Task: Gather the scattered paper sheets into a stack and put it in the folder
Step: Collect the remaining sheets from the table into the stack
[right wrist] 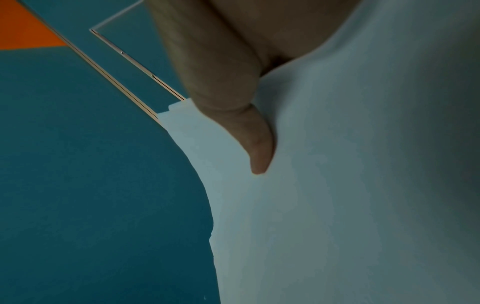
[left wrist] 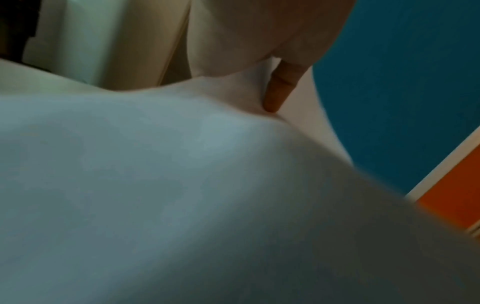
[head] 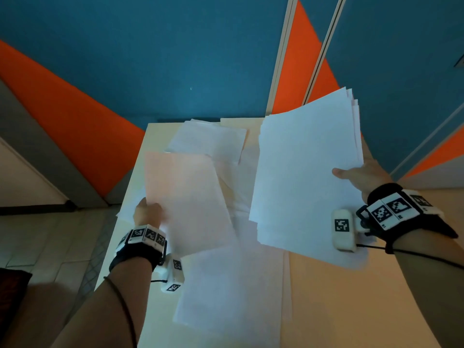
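A person stands at a pale table, seen from above through a head camera, with both bare forearms reaching forward and a marker-covered band on each wrist. The right hand holds a stack of white paper sheets lifted off the table on the right side, its thumb lying across the top sheet near the right edge and the other fingers hidden beneath; the sheets are unevenly aligned, their far corners fanned out. In the right wrist view the thumb presses on the white paper against a teal wall. The left hand grips the left edge of a single sheet, which is raised at a tilt over the left half of the table and looks blurred. In the left wrist view one finger touches the paper, which fills most of the picture; the rest of the hand is hidden. More loose sheets lie on the table: one at the far end and one nearer the person, overlapping others. A cream surface at the table's far edge may be the folder, but this cannot be told for certain. Behind stands a teal and orange wall.
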